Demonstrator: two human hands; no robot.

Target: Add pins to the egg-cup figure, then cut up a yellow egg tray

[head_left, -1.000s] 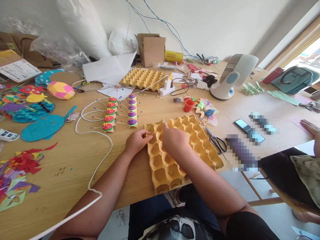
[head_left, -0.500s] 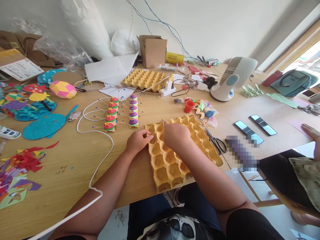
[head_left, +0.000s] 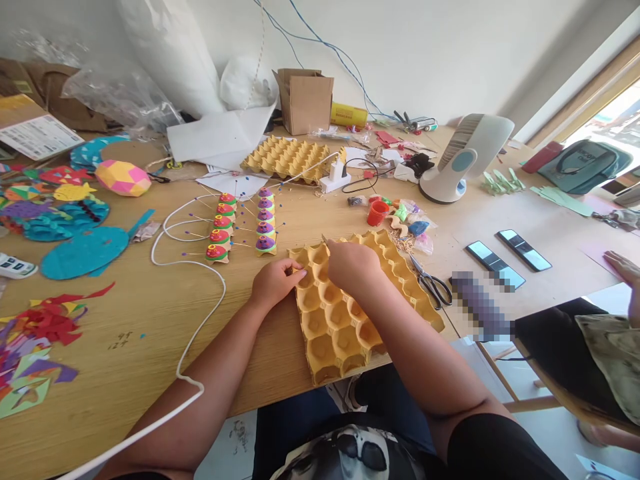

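A yellow-brown egg tray (head_left: 316, 321) lies at the table's front edge, its hollows facing up. My left hand (head_left: 276, 283) grips its left far corner, thumb over the rim and fingers curled. Over the tray's far left part, my right hand (head_left: 354, 267) is closed, back of the hand up. A small pointed tip shows just beyond its fingers; what they hold is hidden. Black-handled scissors (head_left: 436, 288) lie against the tray's right side. Left of the tray's far end stand two painted egg-carton strips, one red and green (head_left: 220, 237), one purple and yellow (head_left: 267, 230), with blue-tipped sticks.
A white cable (head_left: 219, 303) loops across the table's left side. Behind are another egg tray (head_left: 285, 159), a power strip (head_left: 334, 180), a red cup (head_left: 377, 213) and a white fan (head_left: 463, 160). Two phones (head_left: 495, 265) lie right, near another person's hand (head_left: 623, 268).
The view shifts very slightly. Both hands stay at the tray's far left corner, with almost no visible movement.
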